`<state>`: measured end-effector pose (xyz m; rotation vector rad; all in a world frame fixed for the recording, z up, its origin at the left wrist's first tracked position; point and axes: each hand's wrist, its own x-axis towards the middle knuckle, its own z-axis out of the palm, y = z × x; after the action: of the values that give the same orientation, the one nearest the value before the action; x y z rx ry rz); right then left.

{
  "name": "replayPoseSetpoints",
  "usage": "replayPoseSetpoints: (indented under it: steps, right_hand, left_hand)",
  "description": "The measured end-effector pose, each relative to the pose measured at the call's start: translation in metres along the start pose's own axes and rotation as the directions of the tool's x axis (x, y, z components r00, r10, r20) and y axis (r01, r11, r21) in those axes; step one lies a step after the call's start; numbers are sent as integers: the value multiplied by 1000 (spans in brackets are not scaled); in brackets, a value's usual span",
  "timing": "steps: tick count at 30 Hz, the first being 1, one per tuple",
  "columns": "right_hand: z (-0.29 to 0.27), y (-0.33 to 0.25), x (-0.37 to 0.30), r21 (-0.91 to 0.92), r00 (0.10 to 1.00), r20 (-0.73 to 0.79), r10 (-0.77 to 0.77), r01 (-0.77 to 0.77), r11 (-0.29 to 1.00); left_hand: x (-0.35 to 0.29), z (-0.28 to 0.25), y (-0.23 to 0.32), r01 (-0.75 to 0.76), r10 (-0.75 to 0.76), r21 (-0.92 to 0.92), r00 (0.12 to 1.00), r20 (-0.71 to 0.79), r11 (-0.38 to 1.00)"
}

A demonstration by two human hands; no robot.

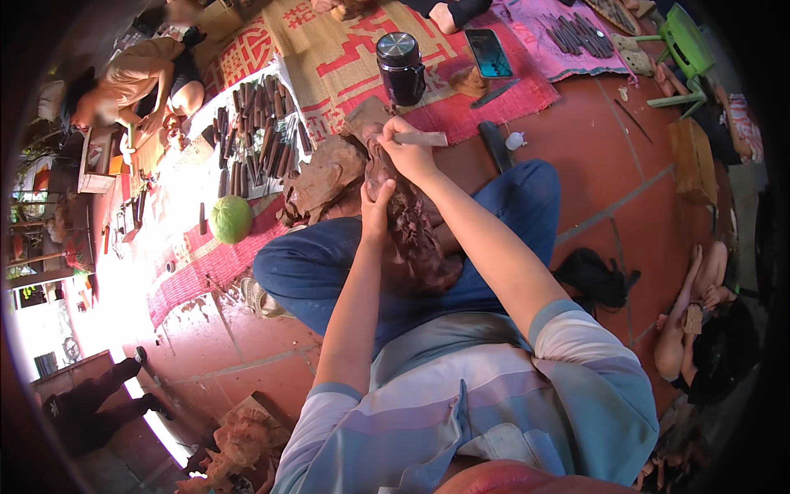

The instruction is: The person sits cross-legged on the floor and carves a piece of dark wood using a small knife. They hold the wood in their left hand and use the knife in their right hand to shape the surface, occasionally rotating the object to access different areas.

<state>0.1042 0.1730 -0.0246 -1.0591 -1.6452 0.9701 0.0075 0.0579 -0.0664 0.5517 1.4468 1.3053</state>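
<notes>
Across my lap lies a long dark reddish-brown carving, its far end narrower and its near part rough with deep relief. My left hand is closed round the carving's upper part, thumb pressed against its side. Over the far end my right hand is closed on a flat beige strip, which juts out to the right of the fist. I cannot tell what kind of tool or sheet the strip is. Left of the carving, a rough brown block of wood touches my knee area.
Many chisels lie on a white sheet at left, near a green melon. Ahead stand a black flask and a phone. More tools rest on pink cloth beside a green chair. Other people sit around.
</notes>
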Motion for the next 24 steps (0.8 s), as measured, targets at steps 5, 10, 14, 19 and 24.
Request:
replayPoseSetpoints:
  steps: [5,10,14,19,24]
  right_hand:
    - [2,-11,-6,-59,997,-49,52,-54,997]
    - [-2,-13,-9,-13,995,-84,-49,49,999]
    - [0,-19,-16,-168,982,-60,-181,169,971]
    - [0,-9,-14,-62,997,-75,-25,20,998]
    - [9,-10,-23,-28,994,-91,67,-69,997]
  left_hand:
    - [-8,4,9,-18,21,-41,998,62,999]
    - [-1,0,-2,-29,29,-63,1000,-6,998]
    - [3,0,-2,-16,16,-24,1000,-17,1000]
    - [-1,1,0,7,-6,-23,1000,25,1000]
    - [5,-4,-11,-22,22,-3,1000,-12,1000]
